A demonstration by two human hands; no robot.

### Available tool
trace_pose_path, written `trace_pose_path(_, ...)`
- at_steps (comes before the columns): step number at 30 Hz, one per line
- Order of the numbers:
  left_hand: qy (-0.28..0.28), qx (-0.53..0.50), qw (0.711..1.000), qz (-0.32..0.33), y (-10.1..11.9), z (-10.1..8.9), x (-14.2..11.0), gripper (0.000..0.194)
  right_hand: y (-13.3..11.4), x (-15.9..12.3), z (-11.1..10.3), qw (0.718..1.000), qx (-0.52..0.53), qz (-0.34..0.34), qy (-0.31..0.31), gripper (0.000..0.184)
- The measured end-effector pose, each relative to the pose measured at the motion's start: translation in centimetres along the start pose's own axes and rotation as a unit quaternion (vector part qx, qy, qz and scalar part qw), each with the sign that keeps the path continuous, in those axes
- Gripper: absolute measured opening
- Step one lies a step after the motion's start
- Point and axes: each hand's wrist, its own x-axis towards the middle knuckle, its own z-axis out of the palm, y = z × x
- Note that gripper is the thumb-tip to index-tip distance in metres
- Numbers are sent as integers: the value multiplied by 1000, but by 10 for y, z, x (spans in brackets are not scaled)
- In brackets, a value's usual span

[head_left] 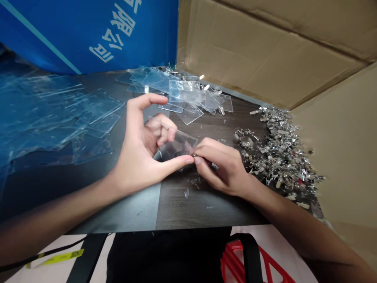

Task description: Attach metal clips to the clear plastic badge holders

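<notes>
A clear plastic badge holder [179, 143] is held tilted above the table between my two hands. My left hand [147, 145] has its thumb along the holder's near edge and its middle, ring and little fingers curled at the far side, while the index finger arches free. At the holder's right corner, my right hand [220, 163] pinches a small metal clip [194, 155] between thumb and index finger. Most of that clip is hidden by the fingertips. Another shiny bit of clip [215, 166] shows under the right hand's fingers.
A heap of metal badge clips [282, 145] lies at the right by a cardboard wall [265, 51]. Clear holders [188, 94] with clips lie at the back. A broad pile of bluish holders [53, 114] covers the left. Plastic scraps [186, 193] dot the dark table [188, 214].
</notes>
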Motion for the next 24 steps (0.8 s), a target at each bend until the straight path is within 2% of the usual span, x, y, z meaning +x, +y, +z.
trace_pose_path(4, -67, -45, 996, -38, -1, -8, 8, 94, 2, -2, 1, 999, -32, -3, -6, 16)
trace_pose_path(8, -102, -61, 990, -79, -3, -14, 13, 87, 7, -3, 2, 997, -69, -10, -17, 17)
trace_pose_path(11, -91, -35, 991, -95, -1, -15, 13, 75, 10, -4, 3, 995, -98, -14, -23, 19)
trace_pose_path(16, -39, 11, 994, -99, 6, -11, 7, 57, 11, -3, 3, 993, -110, -25, -26, 18)
trace_pose_path(24, 4, 54, 998, -42, 5, -8, 1, 50, 8, -3, 1, 994, -98, -10, -46, 20)
